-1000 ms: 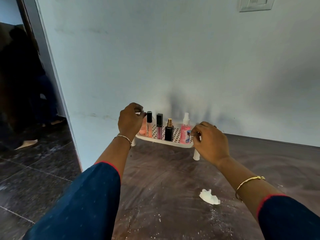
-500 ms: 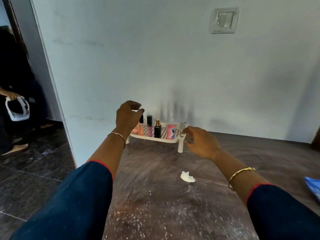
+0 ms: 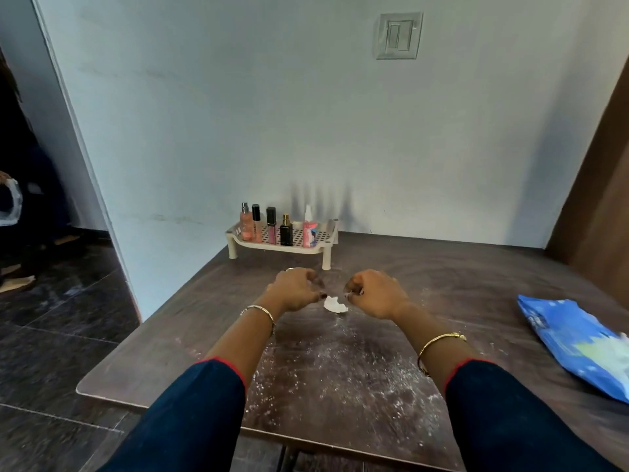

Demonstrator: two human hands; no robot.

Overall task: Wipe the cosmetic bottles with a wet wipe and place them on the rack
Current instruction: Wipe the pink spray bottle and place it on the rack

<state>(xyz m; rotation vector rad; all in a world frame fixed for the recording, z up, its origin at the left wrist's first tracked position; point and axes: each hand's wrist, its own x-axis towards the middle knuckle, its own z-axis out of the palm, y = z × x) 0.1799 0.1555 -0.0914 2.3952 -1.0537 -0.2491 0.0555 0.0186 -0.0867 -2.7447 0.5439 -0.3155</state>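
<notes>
A cream perforated rack (image 3: pixel 331 235) stands at the back of the dusty brown table (image 3: pixel 340 376), against the wall. Several cosmetic bottles stand upright on it: a peach spray bottle (image 3: pixel 245 223), two lip gloss tubes (image 3: pixel 271 226), a black perfume bottle (image 3: pixel 286 230) and a pink spray bottle (image 3: pixel 309 229). A crumpled white wet wipe (image 3: pixel 335 305) lies on the table in front of the rack. My left hand (image 3: pixel 295 289) hovers just left of it, fingers loosely curled and holding nothing. My right hand (image 3: pixel 375 293) is just right of it, fingers curled, with a white speck at the fingertips.
A blue wet wipe packet (image 3: pixel 578 345) lies at the table's right edge. White powder dusts the tabletop. The table's left edge drops to a dark tiled floor (image 3: pixel 58 335), where another person's hand holds a bag (image 3: pixel 12 202). A brown door (image 3: pixel 606 199) stands on the right.
Both hands have let go of the rack and drawn back toward me, down to the wipe. The rack with its bottles now stands alone by the wall.
</notes>
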